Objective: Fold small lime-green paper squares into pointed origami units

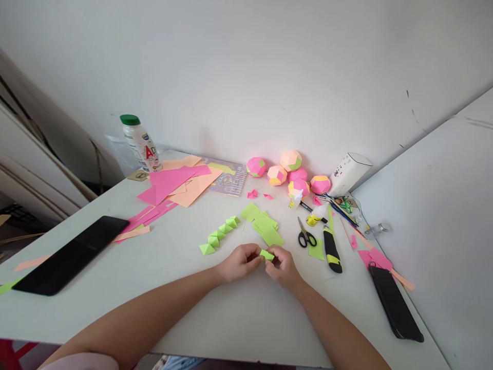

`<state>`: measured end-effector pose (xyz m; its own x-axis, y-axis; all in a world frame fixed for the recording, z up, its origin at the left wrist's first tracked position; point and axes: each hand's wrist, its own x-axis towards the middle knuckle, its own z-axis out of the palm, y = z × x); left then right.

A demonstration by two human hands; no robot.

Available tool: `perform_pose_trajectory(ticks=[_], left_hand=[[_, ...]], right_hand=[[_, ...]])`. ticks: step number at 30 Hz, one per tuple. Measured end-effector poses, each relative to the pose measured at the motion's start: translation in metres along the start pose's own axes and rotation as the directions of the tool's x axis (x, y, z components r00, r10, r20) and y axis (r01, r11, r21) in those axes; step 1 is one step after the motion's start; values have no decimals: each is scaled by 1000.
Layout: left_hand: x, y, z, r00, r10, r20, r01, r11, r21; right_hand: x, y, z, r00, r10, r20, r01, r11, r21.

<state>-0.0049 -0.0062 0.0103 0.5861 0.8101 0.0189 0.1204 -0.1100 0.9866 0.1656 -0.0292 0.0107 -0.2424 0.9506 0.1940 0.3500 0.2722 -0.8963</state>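
Between my two hands is a small piece of folded green paper (266,255), held over the near middle of the table. My left hand (241,263) pinches its left end, and my right hand (283,266) has closed its fingers on the right end. Just beyond lie flat green paper pieces (265,226), overlapping in a loose pile. To their left, several folded green paper units (219,235) stand in a slanting row. Black-handled scissors (306,237) rest to the right of the pile, beside a single green paper square (316,250).
A black and green utility knife (332,249), glue bottles (316,214) and a dark phone (395,303) lie to the right. Folded paper balls (291,160) stand by the wall. At left are pink paper sheets (165,187), a black tablet (73,254) and a white bottle (141,146).
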Motion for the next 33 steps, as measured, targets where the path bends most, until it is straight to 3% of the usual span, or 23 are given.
perform_pose_trajectory(ticks=[5, 11, 22, 27, 33], left_hand=[[1, -1, 0, 998, -67, -6, 66, 989, -135], [3, -4, 0, 993, -91, -72, 77, 980, -183], [5, -11, -2, 994, -69, -90, 46, 972, -231], [7, -10, -1, 993, -87, -83, 53, 937, -345], [7, -5, -2, 994, -90, -56, 61, 917, -394]], right_hand=[[-1, 3, 0, 994, 105, 22, -107, 982, 157], [-1, 7, 0, 986, 164, 31, -166, 941, 294], [0, 11, 1, 982, 189, -26, -161, 894, 419], [-2, 11, 3, 990, 137, -14, -123, 926, 358], [-3, 10, 6, 999, 39, -38, -33, 986, 163]])
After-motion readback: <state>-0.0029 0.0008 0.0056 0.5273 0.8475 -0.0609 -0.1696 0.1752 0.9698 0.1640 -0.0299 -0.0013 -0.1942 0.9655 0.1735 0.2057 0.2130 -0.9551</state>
